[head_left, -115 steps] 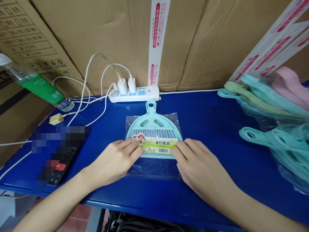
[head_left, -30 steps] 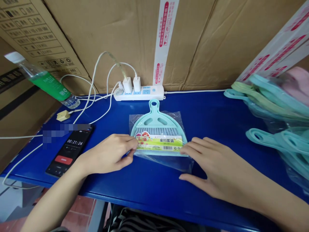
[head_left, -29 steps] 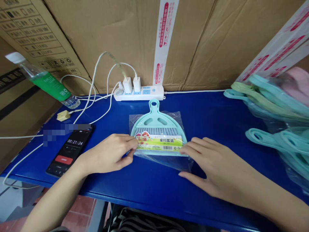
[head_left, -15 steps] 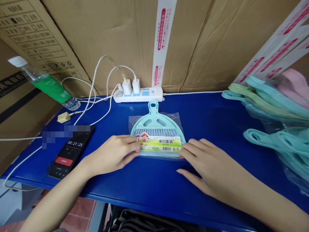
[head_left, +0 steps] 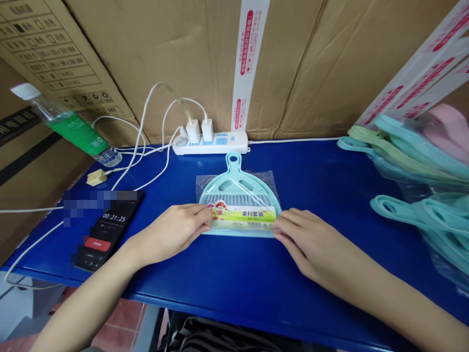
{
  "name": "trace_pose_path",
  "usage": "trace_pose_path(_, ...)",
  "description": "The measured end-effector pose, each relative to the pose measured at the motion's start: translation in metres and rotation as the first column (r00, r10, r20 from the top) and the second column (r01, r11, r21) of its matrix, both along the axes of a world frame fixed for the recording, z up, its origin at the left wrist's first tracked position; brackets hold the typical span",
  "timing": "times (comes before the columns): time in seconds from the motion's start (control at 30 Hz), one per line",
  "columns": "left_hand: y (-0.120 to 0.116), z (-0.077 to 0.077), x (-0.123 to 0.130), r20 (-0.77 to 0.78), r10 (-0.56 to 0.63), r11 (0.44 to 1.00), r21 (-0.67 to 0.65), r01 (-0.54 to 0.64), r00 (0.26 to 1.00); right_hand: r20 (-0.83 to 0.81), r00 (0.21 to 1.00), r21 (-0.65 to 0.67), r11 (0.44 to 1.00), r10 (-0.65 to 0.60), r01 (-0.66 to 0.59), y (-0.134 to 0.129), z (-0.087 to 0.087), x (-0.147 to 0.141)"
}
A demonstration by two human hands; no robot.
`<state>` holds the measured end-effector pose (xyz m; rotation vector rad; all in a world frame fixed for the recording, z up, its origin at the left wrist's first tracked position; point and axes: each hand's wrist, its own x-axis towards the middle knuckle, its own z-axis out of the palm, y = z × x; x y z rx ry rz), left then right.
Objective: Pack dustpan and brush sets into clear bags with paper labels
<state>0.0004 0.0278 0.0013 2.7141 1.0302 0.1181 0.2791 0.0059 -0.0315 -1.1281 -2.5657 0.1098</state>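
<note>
I see a minty dustpan set (head_left: 235, 185) with gray bristles (head_left: 240, 200) and a mushroom label (head_left: 245, 214), flat in its clear bag (head_left: 271, 180), just in front of the power strip (head_left: 214, 143). My left hand (head_left: 174, 232) and right hand (head_left: 313, 244) pinch the bag with their fingers.

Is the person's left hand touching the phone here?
Apart. The head view shows a patch of blue tabletop between the left hand and the phone; the hand is at the bagged dustpan set instead.
</note>
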Motion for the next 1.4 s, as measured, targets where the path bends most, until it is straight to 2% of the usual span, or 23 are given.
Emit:
trace_pose_path(0.1, -0.002, -0.001, 0.002, -0.09, 0.039, 0.999, 0.034, -0.036, 0.995, -0.08, 0.992, -0.116, 0.99, -0.094, 0.084, 0.0, -0.002, -0.002)
trace_pose_path(0.23, -0.003, -0.002, 0.003, -0.119, 0.027, 0.997, 0.073, -0.018, 0.993, -0.158, 0.975, -0.178, 0.976, -0.154, 0.125, 0.001, -0.005, -0.005)
trace_pose_path(0.5, -0.004, -0.007, 0.005, 0.022, 0.078, 0.994, 0.077, -0.08, 0.997, -0.248, 0.95, -0.23, 0.964, -0.188, 0.131, 0.005, -0.01, -0.007)
trace_pose_path(0.73, -0.005, -0.012, 0.008, 0.081, 0.139, 0.985, 0.092, -0.146, 0.987, -0.292, 0.936, -0.236, 0.963, -0.198, 0.13, 0.008, -0.013, -0.007)
trace_pose_path(0.9, -0.007, -0.019, 0.01, 0.12, 0.202, 0.967, 0.135, -0.217, 0.972, -0.315, 0.921, -0.337, 0.934, -0.23, 0.117, 0.01, -0.009, -0.009)
trace_pose_path(1.03, -0.006, -0.02, 0.011, 0.163, 0.202, 0.965, 0.134, -0.225, 0.966, -0.345, 0.904, -0.402, 0.91, -0.251, 0.099, 0.015, -0.005, -0.009)
trace_pose_path(1.2, -0.006, -0.019, 0.012, 0.166, 0.205, 0.968, 0.108, -0.225, 0.964, -0.313, 0.917, -0.38, 0.918, -0.247, 0.118, 0.018, -0.005, -0.005)
trace_pose_path(1.4, -0.006, -0.02, 0.011, 0.154, 0.228, 0.968, 0.071, -0.241, 0.961, -0.169, 0.943, -0.307, 0.925, -0.287, 0.226, 0.017, -0.009, -0.002)
